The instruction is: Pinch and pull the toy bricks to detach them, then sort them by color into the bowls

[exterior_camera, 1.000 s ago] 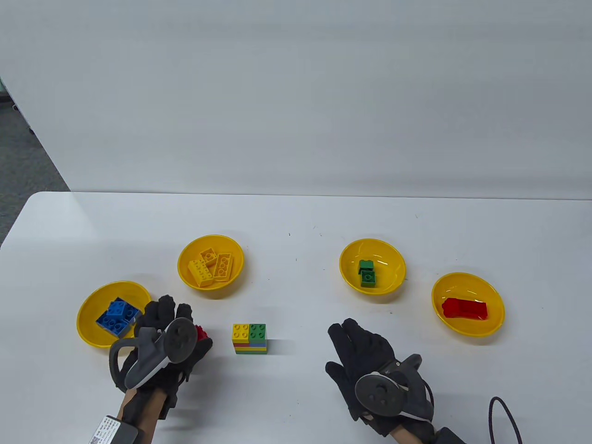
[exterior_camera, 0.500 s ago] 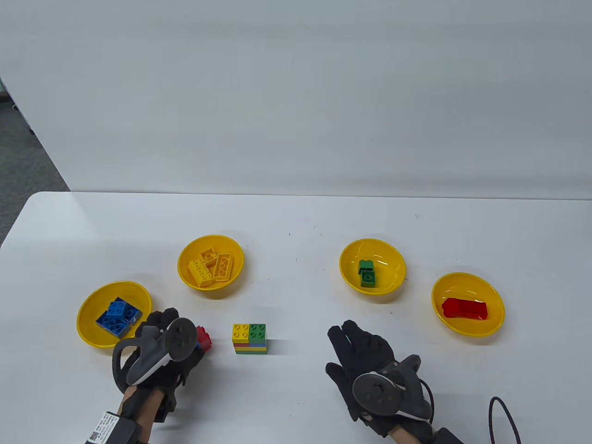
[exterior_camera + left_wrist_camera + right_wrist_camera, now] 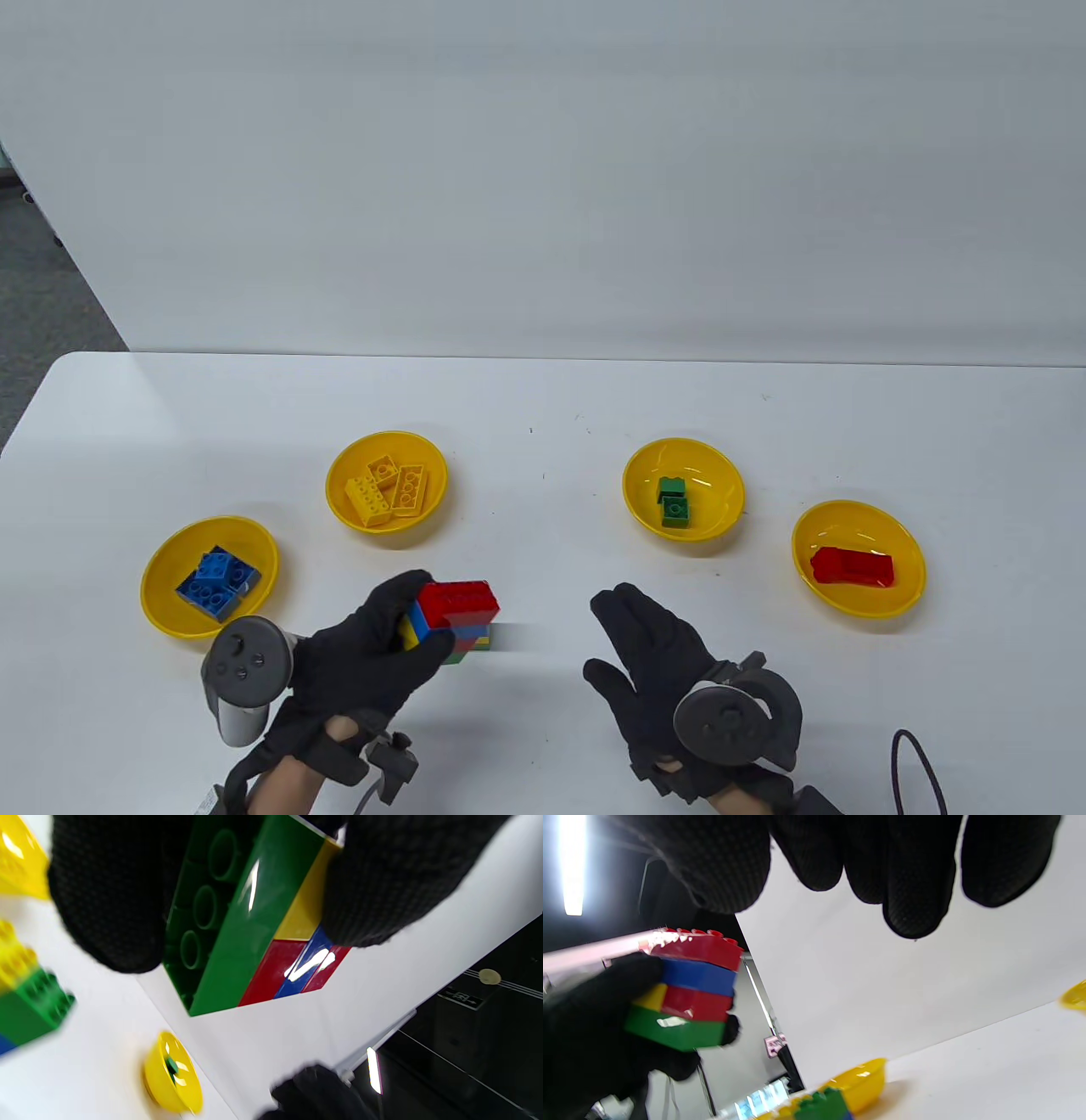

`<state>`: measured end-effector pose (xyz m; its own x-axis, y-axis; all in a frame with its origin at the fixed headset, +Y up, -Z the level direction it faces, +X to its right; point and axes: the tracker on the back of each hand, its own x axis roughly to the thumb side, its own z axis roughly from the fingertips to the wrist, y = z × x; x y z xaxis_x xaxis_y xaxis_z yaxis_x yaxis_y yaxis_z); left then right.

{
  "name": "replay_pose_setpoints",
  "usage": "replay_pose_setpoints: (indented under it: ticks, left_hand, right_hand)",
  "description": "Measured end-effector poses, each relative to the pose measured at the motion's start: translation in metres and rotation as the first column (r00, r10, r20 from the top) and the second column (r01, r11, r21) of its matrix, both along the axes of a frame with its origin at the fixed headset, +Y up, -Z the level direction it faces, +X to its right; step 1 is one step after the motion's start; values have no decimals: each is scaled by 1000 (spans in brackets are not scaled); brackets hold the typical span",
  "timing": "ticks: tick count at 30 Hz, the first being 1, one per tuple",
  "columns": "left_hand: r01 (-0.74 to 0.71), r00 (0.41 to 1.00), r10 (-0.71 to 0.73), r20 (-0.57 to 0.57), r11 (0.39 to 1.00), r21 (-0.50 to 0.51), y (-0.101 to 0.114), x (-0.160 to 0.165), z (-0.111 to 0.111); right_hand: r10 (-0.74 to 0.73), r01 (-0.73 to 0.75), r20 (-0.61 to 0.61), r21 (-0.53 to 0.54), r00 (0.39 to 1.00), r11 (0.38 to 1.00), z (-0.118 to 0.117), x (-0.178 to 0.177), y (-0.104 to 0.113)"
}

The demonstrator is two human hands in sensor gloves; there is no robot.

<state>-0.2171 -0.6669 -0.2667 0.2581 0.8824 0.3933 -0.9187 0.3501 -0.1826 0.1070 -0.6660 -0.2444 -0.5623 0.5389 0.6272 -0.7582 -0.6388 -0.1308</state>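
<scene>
My left hand (image 3: 416, 618) grips a brick stack (image 3: 456, 604) with a red top, blue and red-yellow layers and a green base, lifted off the table. In the left wrist view the fingers (image 3: 110, 899) clamp the stack (image 3: 254, 942) from both sides, with its green underside showing. A second stack (image 3: 477, 643) with yellow and green tops stands on the table, mostly hidden behind the held one. My right hand (image 3: 645, 632) hovers open to the right, holding nothing; its fingers (image 3: 908, 882) hang straight, facing the held stack (image 3: 689, 993).
Four yellow bowls stand in an arc: one with blue bricks (image 3: 165, 615), one with yellow bricks (image 3: 386, 440), one with green bricks (image 3: 683, 447), one with red bricks (image 3: 857, 512). A black cable (image 3: 920, 764) loops at the bottom right.
My left hand has moved right from beside the blue bowl, turned palm-up and raised its brick stack in front of the standing stack. The right hand has shifted slightly left.
</scene>
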Motion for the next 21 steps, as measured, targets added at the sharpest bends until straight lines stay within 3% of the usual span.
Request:
replay_pose_setpoints:
  ticks: [3,6,10,15,21]
  left_hand:
    - [34,998,-33,60,999,-19,-8,20,-3]
    - [57,991,-52,121,998,-41,-17,37,-7]
    - [71,988,-63,140,996,-50,-23,50,-8]
    - [68,987,-60,151,996,-50,-26,55,-7]
    - [85,987,-79,141,996,-41,-32,61,-4]
  right_hand:
    - [-154,142,-106,-114,982,983,-5,-9,0]
    - [-180,132,-178,-253,967,958,-13,-18,-7]
    - [-162,108,-176,-282,971,953,-21,-19,-17]
    - [-225,177,-129,-304,966,936,-24,-16,-18]
    - [-228,203,-62,-274,972,940,-19,-16,-18]
